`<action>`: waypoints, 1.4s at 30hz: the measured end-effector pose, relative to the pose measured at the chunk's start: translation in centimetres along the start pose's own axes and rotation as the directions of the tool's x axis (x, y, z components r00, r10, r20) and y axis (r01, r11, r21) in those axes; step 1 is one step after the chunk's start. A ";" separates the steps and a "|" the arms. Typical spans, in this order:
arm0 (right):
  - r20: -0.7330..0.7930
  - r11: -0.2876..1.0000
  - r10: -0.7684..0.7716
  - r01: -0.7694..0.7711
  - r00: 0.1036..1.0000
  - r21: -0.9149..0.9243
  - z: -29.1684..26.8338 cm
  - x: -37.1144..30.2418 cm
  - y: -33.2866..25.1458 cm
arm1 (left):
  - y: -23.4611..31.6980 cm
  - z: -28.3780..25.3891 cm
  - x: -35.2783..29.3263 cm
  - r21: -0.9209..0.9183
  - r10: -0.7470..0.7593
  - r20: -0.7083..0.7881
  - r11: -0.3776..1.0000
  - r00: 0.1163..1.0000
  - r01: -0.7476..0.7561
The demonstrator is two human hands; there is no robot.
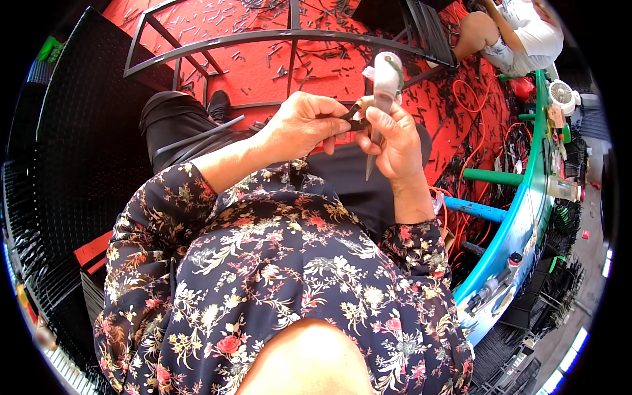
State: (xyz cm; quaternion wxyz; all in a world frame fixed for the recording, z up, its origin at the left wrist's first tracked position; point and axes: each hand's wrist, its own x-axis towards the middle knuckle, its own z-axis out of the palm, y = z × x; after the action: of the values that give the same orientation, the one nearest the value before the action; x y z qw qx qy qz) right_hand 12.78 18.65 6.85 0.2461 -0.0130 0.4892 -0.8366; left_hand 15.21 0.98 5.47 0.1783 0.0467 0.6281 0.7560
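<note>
My right hand (397,139) is closed around a knife where the blade meets the handle. The knife's thick, pale wrapped handle (387,71) points away from me, and its narrow metal blade (372,158) tapers back toward my lap. Between finger and thumb, my left hand (304,124) pinches a small black strip (356,122). This strip reaches across to the right fingertips, beside the blade. Fingers hide part of it. Several long dark strips (197,138) lie over my left thigh.
A black metal frame (217,42) stands ahead on the red floor covering (253,69), which is littered with black scraps. Dark textured panels (99,99) rise at left. At right are a blue-green curved bench edge (526,197), a white fan (561,96) and another seated person (520,39).
</note>
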 end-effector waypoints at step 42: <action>0.287 0.895 -0.077 0.193 0.955 -0.403 -1.3 -1.3 -1.7 | -0.8 -3.1 1.8 -0.167 -0.063 -0.084 0.985 0.994 0.048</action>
State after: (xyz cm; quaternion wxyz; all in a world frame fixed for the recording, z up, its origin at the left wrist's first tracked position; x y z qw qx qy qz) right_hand 12.94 20.91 7.84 0.2408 -0.2116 0.6209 -0.7153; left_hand 12.77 -1.23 3.82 0.1744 -0.0196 0.5719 0.8013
